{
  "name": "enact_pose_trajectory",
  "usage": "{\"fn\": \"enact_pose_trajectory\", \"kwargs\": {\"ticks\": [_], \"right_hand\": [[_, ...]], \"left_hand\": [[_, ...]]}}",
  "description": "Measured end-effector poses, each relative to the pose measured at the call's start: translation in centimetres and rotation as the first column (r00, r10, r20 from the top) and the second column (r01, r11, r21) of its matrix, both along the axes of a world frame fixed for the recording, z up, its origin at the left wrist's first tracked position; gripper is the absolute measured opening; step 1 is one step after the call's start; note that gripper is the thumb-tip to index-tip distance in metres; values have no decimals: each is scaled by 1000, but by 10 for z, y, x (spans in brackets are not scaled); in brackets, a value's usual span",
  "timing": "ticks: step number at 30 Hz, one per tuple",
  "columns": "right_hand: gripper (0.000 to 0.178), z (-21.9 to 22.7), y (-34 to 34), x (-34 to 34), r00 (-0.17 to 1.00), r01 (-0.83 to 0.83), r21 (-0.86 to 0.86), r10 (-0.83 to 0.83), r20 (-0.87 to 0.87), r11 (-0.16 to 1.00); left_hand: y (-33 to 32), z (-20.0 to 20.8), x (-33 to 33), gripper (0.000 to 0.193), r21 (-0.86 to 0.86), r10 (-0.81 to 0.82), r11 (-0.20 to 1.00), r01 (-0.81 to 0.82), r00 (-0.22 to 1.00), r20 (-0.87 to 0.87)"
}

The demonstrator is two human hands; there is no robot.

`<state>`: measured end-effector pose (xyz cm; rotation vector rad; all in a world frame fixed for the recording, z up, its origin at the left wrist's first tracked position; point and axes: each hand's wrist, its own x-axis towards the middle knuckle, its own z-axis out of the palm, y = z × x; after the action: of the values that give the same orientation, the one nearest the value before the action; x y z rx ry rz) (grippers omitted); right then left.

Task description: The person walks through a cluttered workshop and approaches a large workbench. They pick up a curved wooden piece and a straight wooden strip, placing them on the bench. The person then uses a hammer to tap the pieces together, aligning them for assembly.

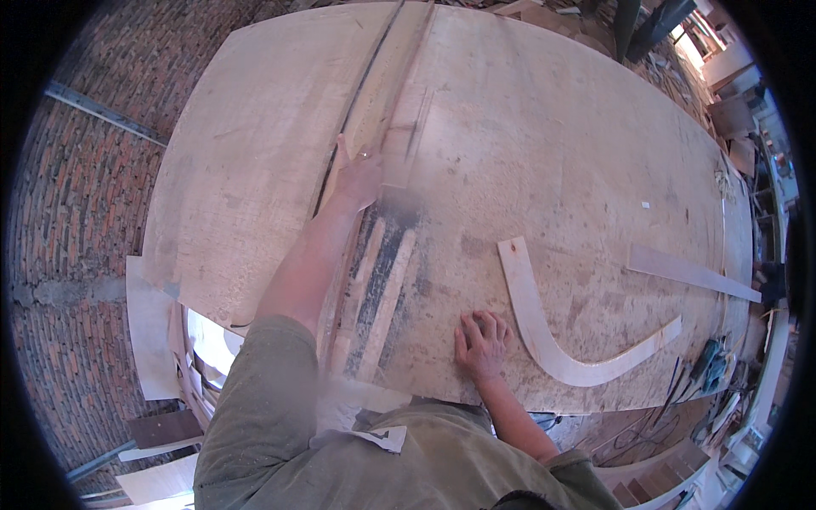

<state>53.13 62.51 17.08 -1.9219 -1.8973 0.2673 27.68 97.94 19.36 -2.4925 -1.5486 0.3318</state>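
Note:
My left hand (361, 180) reaches far out over the long wooden rail (371, 110) that runs away from me across the plywood tabletop (552, 161). Its thumb sticks out forward while the other fingers curl down at the rail's right side, beside a pale flat board (404, 157); a blur hides what they grip. My right hand (483, 342) rests on the tabletop near the front edge, fingers apart and slightly bent, holding nothing. To its right lies a curved, hook-shaped wooden piece (544, 340). Pale wooden strips (391, 293) lie on a dark, dusty patch between my arms.
A tapered board (693, 272) lies at the right of the tabletop. Beyond the front right corner is a teal power tool (707, 365) with cables. A brick wall (89, 195) stands at the left. Wood scraps (586, 30) cover the floor behind.

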Motion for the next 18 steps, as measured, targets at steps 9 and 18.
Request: {"fn": "enact_pose_trajectory", "kwargs": {"ticks": [9, 18], "right_hand": [[30, 0, 2, -1, 1000, 9, -6, -9, 30, 1000], [32, 1, 2, -1, 1000, 6, -1, -6, 23, 1000]], "left_hand": [[12, 4, 5, 34, -17, 1, 1000, -2, 1000, -20], [24, -2, 6, 32, 2, 5, 1000, -5, 1000, 10]]}}
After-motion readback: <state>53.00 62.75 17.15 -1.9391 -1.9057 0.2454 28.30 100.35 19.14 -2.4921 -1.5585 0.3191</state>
